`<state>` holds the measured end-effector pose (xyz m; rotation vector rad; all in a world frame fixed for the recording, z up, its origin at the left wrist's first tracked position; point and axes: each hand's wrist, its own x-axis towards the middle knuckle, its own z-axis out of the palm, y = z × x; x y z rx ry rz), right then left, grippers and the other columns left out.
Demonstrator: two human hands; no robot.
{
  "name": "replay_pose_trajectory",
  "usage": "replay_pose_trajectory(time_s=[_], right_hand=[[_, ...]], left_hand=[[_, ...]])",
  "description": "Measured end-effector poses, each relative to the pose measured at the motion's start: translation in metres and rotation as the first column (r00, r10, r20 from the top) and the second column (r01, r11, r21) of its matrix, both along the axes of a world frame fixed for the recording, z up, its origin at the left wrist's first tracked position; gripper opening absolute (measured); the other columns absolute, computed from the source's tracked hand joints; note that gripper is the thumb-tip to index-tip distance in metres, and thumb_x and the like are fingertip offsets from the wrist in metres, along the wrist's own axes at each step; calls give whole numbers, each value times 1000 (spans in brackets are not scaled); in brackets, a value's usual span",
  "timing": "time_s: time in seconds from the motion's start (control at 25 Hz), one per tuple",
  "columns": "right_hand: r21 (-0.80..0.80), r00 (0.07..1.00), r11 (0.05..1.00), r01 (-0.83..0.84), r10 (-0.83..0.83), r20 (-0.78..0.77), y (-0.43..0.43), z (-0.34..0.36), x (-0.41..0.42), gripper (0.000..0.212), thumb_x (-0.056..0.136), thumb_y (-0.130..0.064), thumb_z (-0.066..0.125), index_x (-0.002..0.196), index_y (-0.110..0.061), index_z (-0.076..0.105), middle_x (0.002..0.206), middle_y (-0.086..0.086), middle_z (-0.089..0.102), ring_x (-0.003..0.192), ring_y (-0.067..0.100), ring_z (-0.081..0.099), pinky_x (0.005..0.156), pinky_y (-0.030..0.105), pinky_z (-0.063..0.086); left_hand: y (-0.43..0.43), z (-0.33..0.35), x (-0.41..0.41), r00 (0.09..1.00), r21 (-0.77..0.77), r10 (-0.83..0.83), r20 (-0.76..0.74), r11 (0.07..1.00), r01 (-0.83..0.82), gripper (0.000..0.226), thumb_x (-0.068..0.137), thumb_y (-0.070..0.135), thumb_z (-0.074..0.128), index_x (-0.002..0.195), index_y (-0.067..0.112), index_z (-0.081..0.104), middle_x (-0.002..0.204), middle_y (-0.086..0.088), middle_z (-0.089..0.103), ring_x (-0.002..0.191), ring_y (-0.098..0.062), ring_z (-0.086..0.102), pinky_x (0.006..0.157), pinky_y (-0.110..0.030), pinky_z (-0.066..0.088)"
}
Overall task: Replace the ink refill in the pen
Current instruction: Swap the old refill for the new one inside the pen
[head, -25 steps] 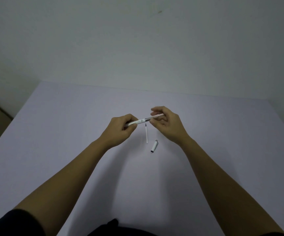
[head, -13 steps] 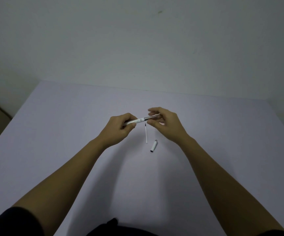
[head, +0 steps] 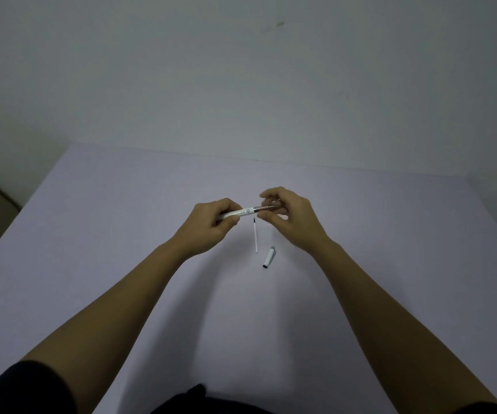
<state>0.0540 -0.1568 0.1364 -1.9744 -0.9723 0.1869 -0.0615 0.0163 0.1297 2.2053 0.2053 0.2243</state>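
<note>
Overhead, so to speak, a plain pale wall (head: 241, 70) filled the space beyond the hands, and a lavender table (head: 92, 234) spread beneath and around them. Both bare forearms reached forward from dark sleeves (head: 17, 389) and converged above the table's middle. The left hand (head: 208, 225) was curled into a loose fist around the white pen barrel (head: 237, 214), thumb on top, holding it nearly level and pointing toward the other hand. The right hand (head: 292, 219) met it there, thumb and forefinger pinched on the dark metallic tip section (head: 263, 208) of the pen, the remaining fingers fanned loosely (whether they touched it I could not tell). Just below the gap between the hands, a thin white refill (head: 255, 237) with a dark tip lay on the table. Beside it, nearer the right wrist, lay the small white pen cap (head: 269, 257), apart from the refill.
</note>
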Motion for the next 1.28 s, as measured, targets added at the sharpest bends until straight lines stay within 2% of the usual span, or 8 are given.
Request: replay_pose_trajectory(time_s=[0.12, 0.28, 0.4, 0.48, 0.64, 0.96, 1.08, 1.28], right_hand=[[-13, 998, 1000, -2, 3, 55, 0, 2, 1, 7, 84, -18, 67, 86, -12, 66, 74, -10, 61, 68, -2, 58, 65, 8, 45], [8, 993, 1000, -23, 22, 118, -1, 2, 1, 19, 80, -18, 71, 97, -13, 66, 86, -6, 62, 76, -7, 57, 73, 6, 46], [-11, 991, 1000, -23, 24, 134, 0, 1, 3, 9, 82, -17, 69, 88, -11, 68, 78, -7, 62, 71, -6, 56, 68, 6, 44], [-4, 991, 1000, -18, 18, 135, 0, 2, 3, 18, 81, -19, 70, 97, -11, 68, 82, -6, 64, 73, -3, 59, 72, 9, 47], [25, 978, 999, -38, 32, 207, 0, 0, 4, 12, 82, -15, 69, 92, -8, 70, 83, 6, 71, 73, -1, 57, 71, 7, 46], [-2, 975, 999, -42, 42, 219, 1, 0, 5, 14, 84, -17, 66, 93, -7, 70, 84, 3, 71, 72, 2, 57, 71, 6, 45], [6, 968, 998, -68, 65, 241, 0, -1, 5, 15, 82, -15, 68, 95, -6, 69, 85, 3, 71, 78, 8, 61, 74, 14, 50], [-59, 979, 998, 4, 9, 202, -2, -4, 5, 19, 89, -20, 57, 83, -8, 71, 70, 9, 69, 64, 24, 61, 63, 38, 50]], left_hand=[[-1, 0, 0, 1000, -5, -11, 9, 1000, 11, 9, 91, 17, 55, 93, 22, 63, 65, 8, 55, 54, -2, 46, 52, -11, 37], [-1, -1, 0, 1000, -8, -4, 8, 1000, 4, 9, 91, 17, 55, 93, 21, 63, 64, 7, 53, 53, -3, 45, 52, -11, 37], [-1, -1, -1, 1000, -11, -10, 3, 1000, 10, 10, 92, 17, 55, 91, 25, 61, 64, 5, 53, 53, -4, 44, 52, -11, 37], [-1, -1, 0, 1000, -9, -5, 3, 1000, 5, 10, 92, 17, 55, 91, 25, 61, 64, 5, 53, 53, -4, 44, 52, -12, 37], [-1, -2, 0, 1000, -5, -3, 3, 1000, 3, 10, 92, 18, 55, 95, 22, 63, 67, 1, 57, 54, -5, 45, 53, -16, 33], [0, -3, 0, 1000, 2, -15, 16, 1000, 15, 12, 92, 18, 54, 99, 20, 64, 76, -11, 64, 56, -6, 44, 54, -17, 34], [1, -4, 1, 1000, 8, -10, 25, 1000, 10, 13, 92, 18, 54, 100, 19, 64, 73, -5, 62, 57, -6, 45, 54, -16, 34], [-2, -3, 1, 997, 73, -45, 56, 996, 41, 13, 92, 16, 54, 101, 14, 64, 63, 11, 52, 58, -4, 47, 53, -11, 35]])
